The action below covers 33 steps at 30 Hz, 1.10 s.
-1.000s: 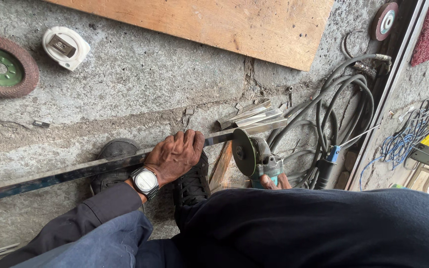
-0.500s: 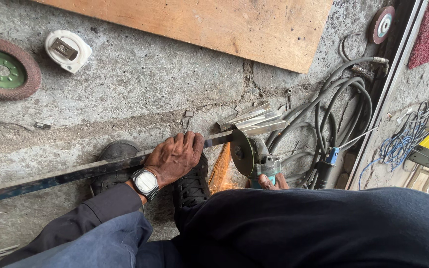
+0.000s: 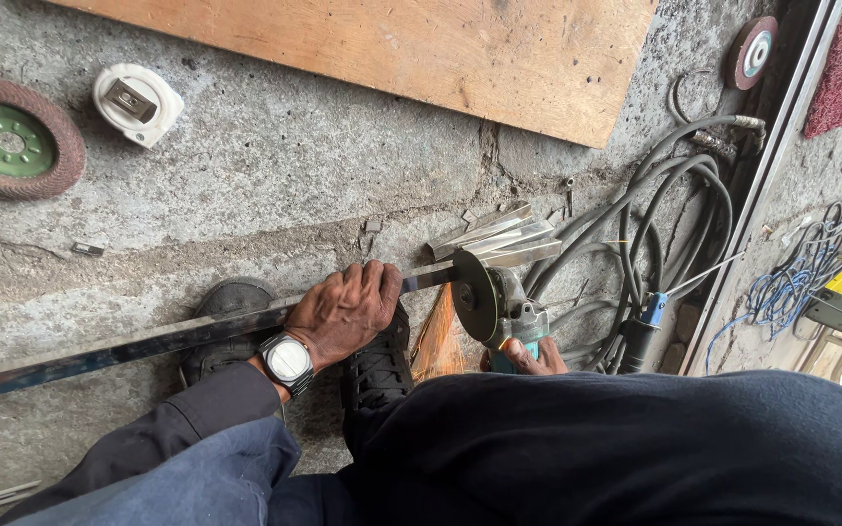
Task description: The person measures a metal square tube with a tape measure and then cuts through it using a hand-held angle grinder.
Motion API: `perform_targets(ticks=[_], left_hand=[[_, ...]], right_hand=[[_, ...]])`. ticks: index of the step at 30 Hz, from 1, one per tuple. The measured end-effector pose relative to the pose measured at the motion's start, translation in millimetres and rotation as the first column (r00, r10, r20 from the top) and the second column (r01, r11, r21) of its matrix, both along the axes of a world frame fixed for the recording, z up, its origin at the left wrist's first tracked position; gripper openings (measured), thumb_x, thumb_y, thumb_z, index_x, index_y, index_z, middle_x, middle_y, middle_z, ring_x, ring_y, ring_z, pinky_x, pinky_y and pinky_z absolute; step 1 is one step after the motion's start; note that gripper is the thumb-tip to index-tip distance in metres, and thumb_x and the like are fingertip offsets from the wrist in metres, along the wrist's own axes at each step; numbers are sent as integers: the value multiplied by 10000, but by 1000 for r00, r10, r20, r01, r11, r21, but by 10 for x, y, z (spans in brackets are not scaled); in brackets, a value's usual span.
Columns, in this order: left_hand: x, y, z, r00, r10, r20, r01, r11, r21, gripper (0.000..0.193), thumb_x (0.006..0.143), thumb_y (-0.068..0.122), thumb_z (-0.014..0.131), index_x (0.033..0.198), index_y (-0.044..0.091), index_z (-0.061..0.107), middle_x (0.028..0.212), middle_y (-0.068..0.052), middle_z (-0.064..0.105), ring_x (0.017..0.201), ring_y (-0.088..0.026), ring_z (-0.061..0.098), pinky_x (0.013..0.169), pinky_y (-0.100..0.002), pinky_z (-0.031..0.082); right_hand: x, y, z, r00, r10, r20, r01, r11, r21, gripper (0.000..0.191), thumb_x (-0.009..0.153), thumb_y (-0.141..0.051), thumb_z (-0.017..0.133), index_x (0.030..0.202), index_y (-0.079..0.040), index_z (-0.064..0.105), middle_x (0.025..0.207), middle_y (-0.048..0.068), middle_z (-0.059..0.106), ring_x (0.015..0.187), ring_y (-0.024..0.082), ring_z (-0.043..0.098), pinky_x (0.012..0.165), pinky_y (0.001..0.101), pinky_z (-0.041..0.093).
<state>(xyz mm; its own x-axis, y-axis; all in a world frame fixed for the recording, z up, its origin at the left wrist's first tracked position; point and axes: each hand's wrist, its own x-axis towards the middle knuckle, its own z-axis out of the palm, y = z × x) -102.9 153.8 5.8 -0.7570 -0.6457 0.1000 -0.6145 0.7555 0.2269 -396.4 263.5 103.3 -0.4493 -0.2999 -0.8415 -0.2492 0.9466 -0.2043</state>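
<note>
The left hand [image 3: 345, 310], wearing a wristwatch, is closed over a long flat shiny metal bar [image 3: 129, 347] lying across the rough concrete floor [image 3: 275, 166]. The right hand [image 3: 528, 358], mostly hidden, grips a teal angle grinder [image 3: 499, 307], its disc meeting the bar's end amid orange sparks [image 3: 438, 336].

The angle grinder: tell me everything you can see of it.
The angle grinder has a grey metal head and a teal body, mostly hidden by the right hand gripping it. Its dark round disc stands on edge against the end of the long shiny metal bar, throwing orange sparks downward. The left hand presses the bar down beside it.
</note>
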Motion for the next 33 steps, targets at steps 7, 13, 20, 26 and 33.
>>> perform_targets(ticks=[7, 13, 20, 26, 33], left_hand=[[-22, -13, -8, 1000, 5, -2, -5, 1000, -8, 156, 980, 108, 567, 1048, -22, 620, 729, -11, 487, 617, -40, 510, 381, -175, 421], [-17, 27, -74, 1000, 10, 16, -9, 1000, -22, 172, 943, 82, 587, 1073, -23, 624, 731, 3, 479, 629, -28, 508, 374, -164, 414], [-34, 52, -110, 1000, 21, -9, -22, 999, -38, 160, 957, 93, 578, 1053, -29, 617, 746, -11, 473, 639, -46, 507, 388, -178, 424], [-2, -13, -13, 1000, 14, 14, -14, 1000, -25, 186, 897, 74, 591, 1053, -17, 631, 743, -4, 484, 651, -44, 526, 381, -171, 425], [-15, 5, -22, 1000, 20, -22, -20, 1000, 16, 127, 950, 76, 580, 1023, -22, 618, 726, -12, 488, 614, -49, 525, 376, -185, 435]], right_hand=[[39, -92, 7, 1000, 17, -4, -17, 1000, -3, 899, 769, -770, 633, 1237, -3, 594, 1000, 160, 639, 943, 298, 707, 799, 496, 593], [24, -105, -21, 999, 32, -9, -32, 999, 2, 920, 761, -785, 635, 1238, 0, 598, 1000, 162, 641, 947, 301, 711, 800, 500, 595], [7, -159, -55, 986, 145, -77, -142, 989, 44, 944, 742, -786, 648, 1260, 0, 585, 1014, 168, 636, 964, 308, 713, 806, 510, 595], [181, -201, 95, 981, -134, 138, 142, 989, -47, 925, 683, -691, 723, 1256, -5, 486, 948, 264, 686, 867, 354, 705, 741, 527, 599], [58, -27, -77, 995, 79, -56, -82, 995, -53, 836, 774, -666, 720, 1222, 13, 527, 1048, 224, 621, 959, 312, 702, 808, 478, 617]])
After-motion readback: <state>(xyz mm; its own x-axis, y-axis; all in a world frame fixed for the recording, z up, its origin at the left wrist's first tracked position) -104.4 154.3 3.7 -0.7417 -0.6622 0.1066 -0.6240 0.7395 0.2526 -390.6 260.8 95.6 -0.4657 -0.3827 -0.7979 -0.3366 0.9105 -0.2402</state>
